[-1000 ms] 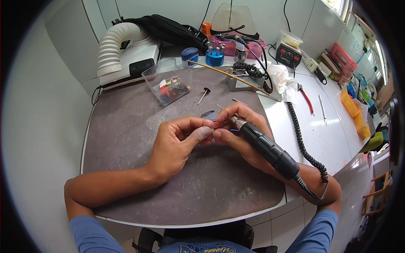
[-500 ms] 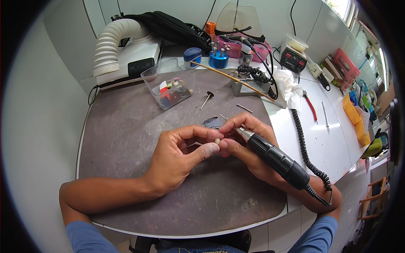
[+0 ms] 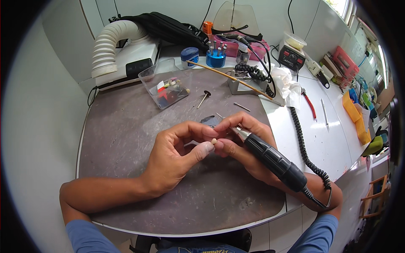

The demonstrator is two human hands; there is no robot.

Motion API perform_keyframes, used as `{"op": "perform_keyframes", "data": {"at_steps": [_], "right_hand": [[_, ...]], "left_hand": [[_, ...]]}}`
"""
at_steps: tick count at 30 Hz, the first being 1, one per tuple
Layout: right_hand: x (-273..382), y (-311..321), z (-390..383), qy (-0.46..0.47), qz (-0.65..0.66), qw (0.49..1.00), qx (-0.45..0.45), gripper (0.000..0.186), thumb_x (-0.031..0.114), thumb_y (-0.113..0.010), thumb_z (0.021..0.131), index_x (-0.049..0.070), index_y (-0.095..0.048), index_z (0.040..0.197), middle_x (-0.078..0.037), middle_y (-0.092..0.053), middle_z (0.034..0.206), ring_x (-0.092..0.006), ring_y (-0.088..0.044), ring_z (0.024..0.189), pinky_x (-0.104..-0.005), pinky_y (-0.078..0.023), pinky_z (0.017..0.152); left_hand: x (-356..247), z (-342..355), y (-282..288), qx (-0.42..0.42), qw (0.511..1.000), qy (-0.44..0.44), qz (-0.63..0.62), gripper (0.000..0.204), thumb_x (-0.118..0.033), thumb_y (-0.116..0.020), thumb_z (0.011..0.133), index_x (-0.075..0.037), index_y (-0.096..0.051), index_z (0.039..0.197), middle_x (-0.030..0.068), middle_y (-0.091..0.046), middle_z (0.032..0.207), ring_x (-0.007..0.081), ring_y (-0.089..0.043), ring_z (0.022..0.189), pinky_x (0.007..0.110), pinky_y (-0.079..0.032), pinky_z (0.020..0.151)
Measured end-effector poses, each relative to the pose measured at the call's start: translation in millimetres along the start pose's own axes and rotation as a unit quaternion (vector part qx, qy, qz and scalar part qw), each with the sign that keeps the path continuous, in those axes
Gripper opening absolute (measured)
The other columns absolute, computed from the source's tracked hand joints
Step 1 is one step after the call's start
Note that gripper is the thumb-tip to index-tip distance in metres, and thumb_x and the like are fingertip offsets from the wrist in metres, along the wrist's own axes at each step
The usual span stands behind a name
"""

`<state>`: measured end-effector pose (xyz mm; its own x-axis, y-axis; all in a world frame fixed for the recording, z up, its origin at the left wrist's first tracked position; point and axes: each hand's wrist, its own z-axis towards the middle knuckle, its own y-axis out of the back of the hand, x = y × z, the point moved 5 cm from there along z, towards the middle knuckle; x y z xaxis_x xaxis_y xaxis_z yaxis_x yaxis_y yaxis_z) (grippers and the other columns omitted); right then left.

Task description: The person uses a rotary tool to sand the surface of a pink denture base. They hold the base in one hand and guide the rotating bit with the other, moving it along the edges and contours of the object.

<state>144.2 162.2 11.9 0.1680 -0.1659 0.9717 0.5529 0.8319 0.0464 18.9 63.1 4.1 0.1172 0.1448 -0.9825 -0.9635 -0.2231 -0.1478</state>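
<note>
The left hand [image 3: 174,145] pinches an ivory tooth-shaped piece [image 3: 214,141] while the right hand's [image 3: 248,158] fingers grip a black rotary handpiece [image 3: 276,161].

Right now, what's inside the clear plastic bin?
Inside the clear bin are small pale pieces, a red piece and dark items; anything underneath them is covered.

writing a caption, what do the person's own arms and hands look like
Blue sleeves end above the elbows; the forearms are bare. The left hand and right hand wear no gloves; no rings or watch show. The left thumb looks dusty.
</note>
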Motion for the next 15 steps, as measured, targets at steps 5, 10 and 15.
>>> {"op": "perform_keyframes", "data": {"at_steps": [5,10,15], "right_hand": [[0.7,-1.8,-1.4,-0.002,-0.014,1.0,0.016,0.019,0.006,-0.07,0.086,0.001,-0.063,0.103,-0.005,-0.065,0.089,-0.0085,-0.061,0.081,-0.0241,-0.05,0.072],[2.4,-1.7,-1.5,0.04,-0.09,0.995,0.026,0.013,0.007,-0.069,0.087,0.001,-0.062,0.097,-0.003,-0.064,0.085,-0.0067,-0.058,0.078,-0.0227,-0.046,0.069],[4.4,-2.5,-2.4,0.039,-0.091,0.995,0.033,0.012,0.006,-0.068,0.087,0.002,-0.061,0.095,-0.002,-0.063,0.084,-0.006,-0.057,0.076,-0.0224,-0.046,0.068]], "left_hand": [[5.0,-0.4,5.7,0.024,0.999,-0.013,-0.02,0.019,-0.009,-0.067,0.089,-0.003,-0.058,0.105,0.0037,-0.062,0.1,0.0091,-0.06,0.095,0.025,-0.049,0.086],[1.2,-1.3,4.6,0.018,1.0,0.007,-0.022,0.015,-0.01,-0.064,0.092,-0.002,-0.06,0.104,0.0045,-0.063,0.099,0.0093,-0.06,0.094,0.024,-0.049,0.085],[-0.7,-1.4,2.0,0.011,1.0,-0.006,-0.01,0.012,-0.012,-0.064,0.093,-0.004,-0.061,0.101,0.004,-0.063,0.097,0.0095,-0.06,0.089,0.025,-0.05,0.079]]}}
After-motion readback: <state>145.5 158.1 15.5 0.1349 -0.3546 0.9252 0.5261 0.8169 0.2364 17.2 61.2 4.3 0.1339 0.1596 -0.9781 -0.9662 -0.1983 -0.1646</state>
